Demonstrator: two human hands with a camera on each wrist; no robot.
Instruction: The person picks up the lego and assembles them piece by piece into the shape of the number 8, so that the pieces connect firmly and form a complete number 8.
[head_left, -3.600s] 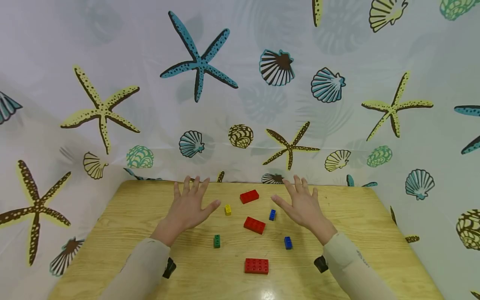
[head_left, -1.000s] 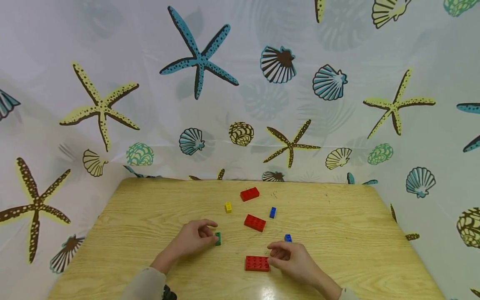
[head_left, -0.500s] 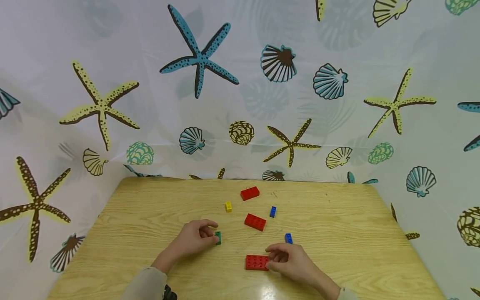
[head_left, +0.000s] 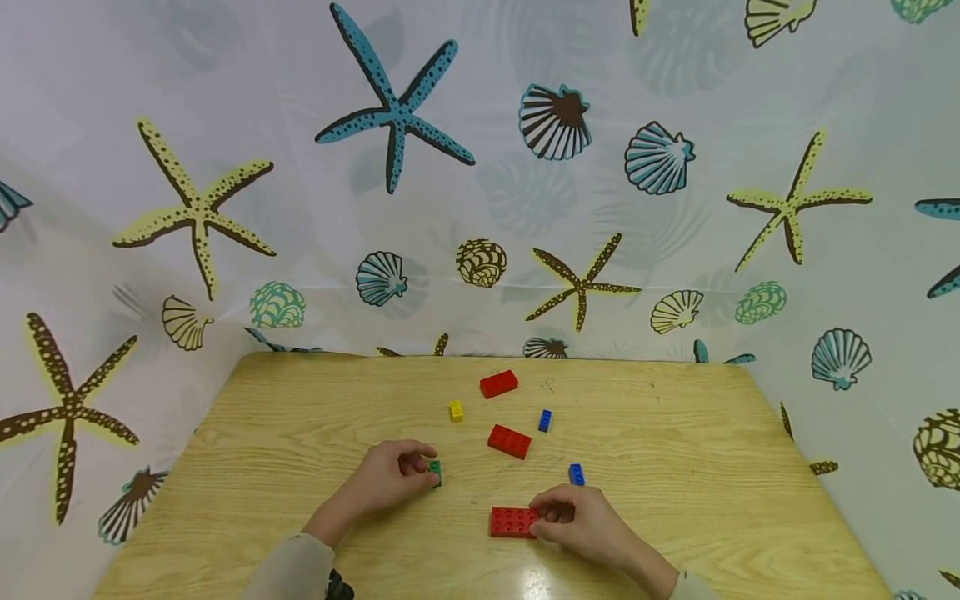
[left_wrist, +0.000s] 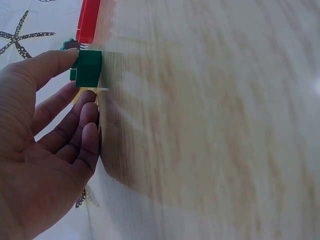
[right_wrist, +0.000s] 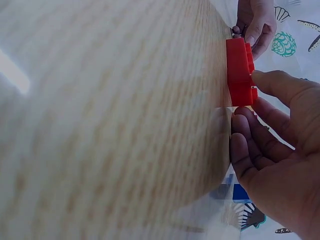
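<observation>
Thumb and index finger of my left hand pinch a small green toy brick on the table, its studs up. The other fingers curl loosely beside it. My right hand pinches the right end of a larger red toy brick, thumb at the near edge and index fingertip at the far one. That brick lies flat, its right end partly covered by fingertips. In the right wrist view the red brick stays against the tabletop. A blue brick lies just beyond the right hand.
Farther back on the wooden table lie two more red bricks, one mid-table and one at the back. A yellow brick and another blue brick flank them. A patterned curtain encloses the back and sides.
Both hands came down from spread, open poses at the back, left to the green brick, right to the near red brick. Lately the right fingertips edged left onto it; the bricks stay put.
</observation>
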